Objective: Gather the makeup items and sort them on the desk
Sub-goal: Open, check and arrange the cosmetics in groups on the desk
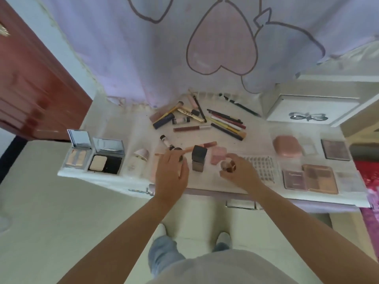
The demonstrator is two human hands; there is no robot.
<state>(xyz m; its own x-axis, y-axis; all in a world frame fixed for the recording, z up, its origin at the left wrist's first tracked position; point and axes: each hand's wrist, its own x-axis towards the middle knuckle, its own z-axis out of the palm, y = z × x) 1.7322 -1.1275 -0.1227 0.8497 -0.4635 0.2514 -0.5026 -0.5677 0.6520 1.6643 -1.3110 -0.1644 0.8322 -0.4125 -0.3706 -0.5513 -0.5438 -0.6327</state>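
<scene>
Head view, looking down on a white desk (205,186) strewn with makeup. Left hand (171,174) palm-down near the front edge, fingers curled over a small dark-capped item (178,150), most of it hidden (exact grip impossible to tell). Right hand (239,172) just right of centre, fingers closed round a small round pot (228,165) with brown and pale patches, lifted slightly or resting at the desk, unclear which. Between the hands, upright, a square bottle (198,158) with a black cap. Just beside it on the right, a pink block (217,155) lying flat. Behind the left hand, a small tube (166,142) with a dark cap, tilted, and a slim pink stick (202,146) lying crosswise. Farther back, a loose heap of pencils (227,124) and another of tubes (174,117), touching and overlapping. At the left end, two open compacts (94,154) side by side, mirrors raised, then a pale bottle (139,160) on its side. At the right end, a pink case (288,148), a dark palette (335,149) and two rosy palettes (310,178) overlapping near the front edge. Under the right wrist, a clear gridded tray (264,167). Behind all, a pale cloth (205,48) with heart outlines, and a white box (307,109) at the back right.
</scene>
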